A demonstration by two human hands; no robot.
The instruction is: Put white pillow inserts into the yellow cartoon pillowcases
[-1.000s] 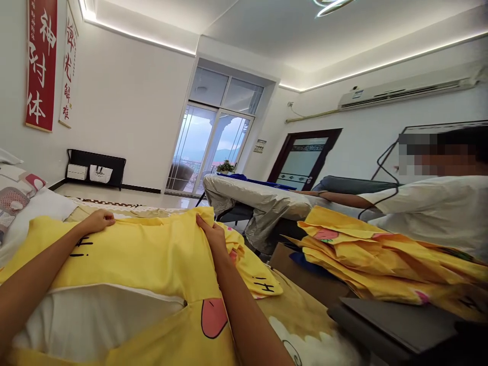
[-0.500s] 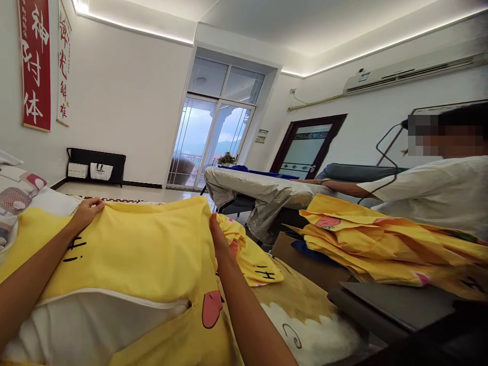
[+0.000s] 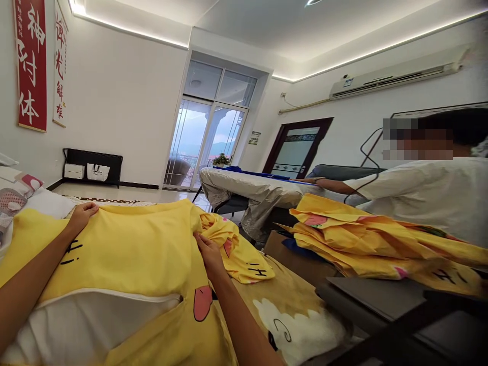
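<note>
A yellow pillowcase (image 3: 141, 244) with "Hi" lettering and a pink printed patch lies in front of me. Its white zip gapes along the near side, and a white pillow (image 3: 87, 320) shows through the gap. My left hand (image 3: 83, 215) is closed on the far edge of the pillowcase, left of its middle. At the right side, just below the far corner, my right hand (image 3: 208, 251) pinches the yellow cloth between thumb and fingers. Beyond that hand lies a crumpled yellow cloth (image 3: 247, 259) with the same print.
Folded yellow cloths (image 3: 354, 239) are heaped on the right, above a cardboard box (image 3: 297, 259) and a dark grey surface (image 3: 373, 300). A tan cloth with a white sheep-like print (image 3: 305, 325) lies nearer. A person (image 3: 427, 188) sits beside a plastic-covered table (image 3: 259, 185).
My right hand has shifted down from the pillowcase's far right corner, and its fingers now show on the cloth. The corner sits lower. My left hand keeps its hold; the view has swung slightly right.
</note>
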